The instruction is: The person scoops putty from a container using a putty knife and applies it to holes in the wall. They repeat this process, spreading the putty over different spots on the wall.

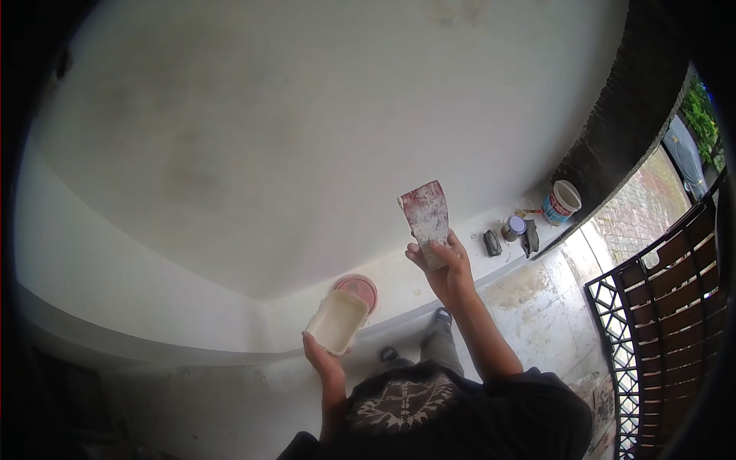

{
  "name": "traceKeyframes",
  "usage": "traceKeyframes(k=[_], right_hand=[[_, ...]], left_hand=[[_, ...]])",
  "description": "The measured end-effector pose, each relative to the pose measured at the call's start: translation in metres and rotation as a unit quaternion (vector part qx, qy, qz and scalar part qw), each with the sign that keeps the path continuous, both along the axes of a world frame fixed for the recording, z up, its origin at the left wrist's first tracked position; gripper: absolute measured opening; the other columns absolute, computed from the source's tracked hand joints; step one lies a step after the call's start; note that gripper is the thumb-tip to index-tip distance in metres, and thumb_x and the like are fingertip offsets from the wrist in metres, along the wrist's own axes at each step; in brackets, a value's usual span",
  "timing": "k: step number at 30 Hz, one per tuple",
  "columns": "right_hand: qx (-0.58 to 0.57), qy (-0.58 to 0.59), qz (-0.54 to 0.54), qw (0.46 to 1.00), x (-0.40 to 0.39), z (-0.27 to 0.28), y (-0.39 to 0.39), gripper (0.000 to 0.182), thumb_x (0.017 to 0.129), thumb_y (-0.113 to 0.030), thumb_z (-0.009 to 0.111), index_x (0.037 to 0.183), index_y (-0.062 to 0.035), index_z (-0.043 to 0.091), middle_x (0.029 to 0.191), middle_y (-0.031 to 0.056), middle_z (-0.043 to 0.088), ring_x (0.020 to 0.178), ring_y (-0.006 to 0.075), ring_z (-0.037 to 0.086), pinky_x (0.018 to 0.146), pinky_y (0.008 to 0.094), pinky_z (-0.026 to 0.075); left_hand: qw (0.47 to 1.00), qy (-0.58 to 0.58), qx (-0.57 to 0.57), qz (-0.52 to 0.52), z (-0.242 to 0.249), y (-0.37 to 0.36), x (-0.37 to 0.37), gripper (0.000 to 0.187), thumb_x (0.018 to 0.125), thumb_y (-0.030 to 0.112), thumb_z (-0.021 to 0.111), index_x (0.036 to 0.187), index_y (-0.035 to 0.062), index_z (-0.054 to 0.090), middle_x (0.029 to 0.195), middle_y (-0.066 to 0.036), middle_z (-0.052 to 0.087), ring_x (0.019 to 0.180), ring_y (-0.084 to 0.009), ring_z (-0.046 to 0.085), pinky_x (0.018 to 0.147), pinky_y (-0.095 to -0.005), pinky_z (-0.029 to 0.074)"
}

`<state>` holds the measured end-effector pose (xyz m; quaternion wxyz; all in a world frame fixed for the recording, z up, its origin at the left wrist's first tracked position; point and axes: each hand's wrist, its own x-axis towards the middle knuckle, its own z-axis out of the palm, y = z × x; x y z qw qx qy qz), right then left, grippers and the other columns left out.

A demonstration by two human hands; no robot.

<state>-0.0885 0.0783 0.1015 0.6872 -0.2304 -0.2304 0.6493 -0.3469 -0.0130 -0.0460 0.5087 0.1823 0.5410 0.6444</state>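
Note:
My left hand [325,359] is closed on the near end of a cream rectangular tray [337,320], its hollow side facing up. In my right hand [445,264] is a wide putty knife [426,211], raised in front of the pale wall [253,138]. Its flared blade is stained dark red and smeared with white, and my fingers wrap round the narrow lower end. Just behind the tray, a round pinkish-red lid [366,287] lies on the white ledge [399,295], partly covered by the tray.
On the ledge to the right stand a white bucket [562,203] with a coloured label, a can with a pale lid [514,227], and a small dark bundle [492,244]. A dark slatted gate [667,307] is at the right. My feet are below the ledge.

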Motion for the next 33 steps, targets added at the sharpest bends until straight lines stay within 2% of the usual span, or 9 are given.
traceKeyframes(k=[4,6,8,13,15,19,21,25,33], right_hand=[[0.113,-0.121,-0.108,0.980,-0.014,0.005,0.043,0.032,0.098,-0.013,0.048,0.125,0.0018,0.040,0.105,0.0127,0.058,0.087,0.0202,0.065,0.080,0.0361,0.053],[0.137,-0.166,-0.154,0.964,-0.020,0.008,0.067,0.031,0.099,-0.015,0.049,0.124,0.0005,0.040,0.104,0.0125,0.058,0.085,0.0199,0.064,0.078,0.0349,0.052],[0.182,-0.236,-0.237,0.924,-0.029,0.012,0.091,0.031,0.100,-0.014,0.045,0.127,-0.0001,0.036,0.102,0.0095,0.056,0.078,0.0145,0.059,0.069,0.0289,0.048],[0.226,-0.299,-0.357,0.856,-0.045,-0.024,0.151,0.036,0.099,-0.005,0.042,0.133,0.0006,0.030,0.106,0.0095,0.046,0.071,0.0122,0.050,0.066,0.0277,0.045],[0.258,-0.440,-0.480,0.713,-0.049,-0.037,0.171,0.039,0.098,-0.002,0.043,0.134,0.0013,0.030,0.114,0.0149,0.045,0.080,0.0153,0.051,0.068,0.0286,0.045],[0.274,-0.505,-0.570,0.588,-0.065,-0.030,0.199,0.046,0.090,0.007,0.049,0.133,0.0004,0.034,0.128,0.0240,0.039,0.103,0.0293,0.047,0.070,0.0364,0.047],[0.280,-0.497,-0.564,0.597,-0.070,-0.036,0.215,0.051,0.084,0.011,0.052,0.131,-0.0009,0.035,0.130,0.0251,0.034,0.100,0.0323,0.049,0.069,0.0385,0.047],[0.303,-0.506,-0.569,0.574,-0.068,-0.038,0.236,0.059,0.076,0.016,0.058,0.129,-0.0015,0.038,0.134,0.0253,0.026,0.091,0.0319,0.052,0.064,0.0368,0.046],[0.267,-0.540,-0.592,0.535,-0.079,-0.051,0.253,0.063,0.076,0.012,0.061,0.132,-0.0036,0.038,0.131,0.0260,0.027,0.115,0.0378,0.032,0.075,0.0412,0.041]], left_hand=[[0.999,0.026,-0.024,0.009,0.014,-0.012,-0.019,0.067,0.098,0.056,0.031,0.135,0.0012,0.040,0.125,-0.018,0.054,0.098,-0.0340,0.064,0.051,-0.0407,0.053],[0.996,0.025,-0.073,0.053,0.010,-0.019,-0.029,0.072,0.094,0.066,0.032,0.135,0.0072,0.043,0.122,-0.015,0.059,0.096,-0.0323,0.065,0.051,-0.0461,0.050],[0.993,0.035,-0.091,0.072,0.013,-0.026,-0.035,0.072,0.094,0.067,0.031,0.135,0.0082,0.042,0.123,-0.014,0.058,0.098,-0.0320,0.064,0.052,-0.0466,0.050],[0.989,0.065,-0.099,0.092,0.026,-0.044,-0.050,0.072,0.093,0.068,0.030,0.137,0.0122,0.041,0.128,-0.009,0.056,0.102,-0.0301,0.061,0.055,-0.0455,0.049],[0.987,0.065,-0.109,0.104,0.029,-0.050,-0.055,0.070,0.093,0.068,0.029,0.137,0.0146,0.041,0.130,-0.007,0.055,0.105,-0.0283,0.060,0.057,-0.0428,0.048],[0.982,0.090,-0.118,0.117,0.042,-0.057,-0.060,0.069,0.093,0.068,0.028,0.137,0.0152,0.041,0.130,-0.007,0.055,0.106,-0.0275,0.059,0.059,-0.0432,0.048],[0.982,0.079,-0.114,0.131,0.045,-0.060,-0.064,0.066,0.097,0.061,0.027,0.140,0.0131,0.038,0.136,-0.010,0.048,0.115,-0.0329,0.054,0.067,-0.0511,0.049],[0.978,0.093,-0.121,0.143,0.049,-0.060,-0.063,0.066,0.096,0.063,0.028,0.141,0.0147,0.038,0.138,-0.009,0.046,0.119,-0.0327,0.051,0.069,-0.0515,0.049],[0.978,0.098,-0.122,0.137,0.052,-0.055,-0.063,0.069,0.094,0.066,0.028,0.142,0.0157,0.036,0.138,-0.009,0.045,0.120,-0.0319,0.049,0.070,-0.0518,0.049]])
